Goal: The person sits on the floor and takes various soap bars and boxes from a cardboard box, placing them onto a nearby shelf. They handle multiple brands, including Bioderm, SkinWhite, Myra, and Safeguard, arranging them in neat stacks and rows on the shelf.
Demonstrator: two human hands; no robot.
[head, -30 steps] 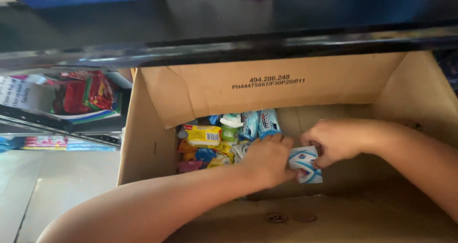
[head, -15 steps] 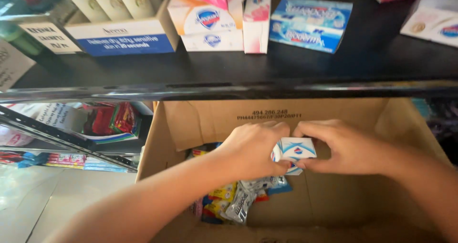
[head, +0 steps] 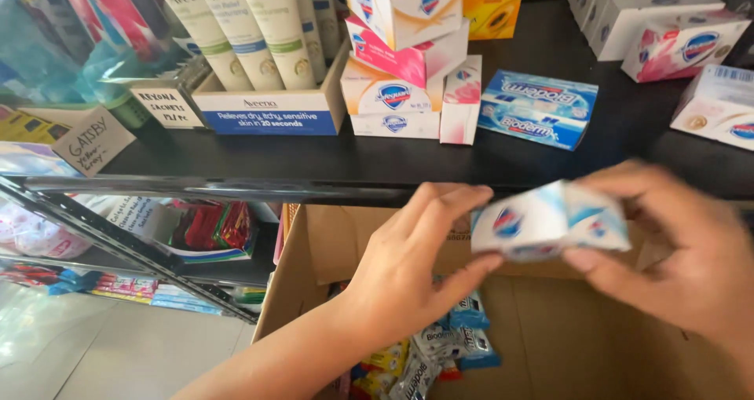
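The left hand [head: 408, 270] and the right hand [head: 675, 251] together hold a small white-and-blue soap box [head: 550, 221] in the air above an open cardboard carton [head: 314, 243]. The left hand is closed on the box's left end, its thumb underneath and its fingers over the top edge; the right hand is closed on the right end, fingers wrapped round the top and thumb below. The box is blurred and tilted a little, its right end higher. It sits just in front of the edge of a dark shelf [head: 314, 160].

On that shelf, at about 11 o'clock from the box, stands a stack of soap boxes [head: 400, 62] in white, pink and orange tones, and a narrow pink-and-white box [head: 461, 102] is touching the stack's right side. At 12 o'clock lies a flat blue soap pack [head: 538, 109]. Further out at 10 o'clock a blue-and-white display tray [head: 271, 109] carries upright cream tubes [head: 236, 23]. At 1 o'clock a pink-and-white box [head: 679, 45] lies near the back of the shelf.

Down inside the carton, at 7 o'clock from the held box, is a loose heap of small blue, white and yellow packets [head: 428, 353].
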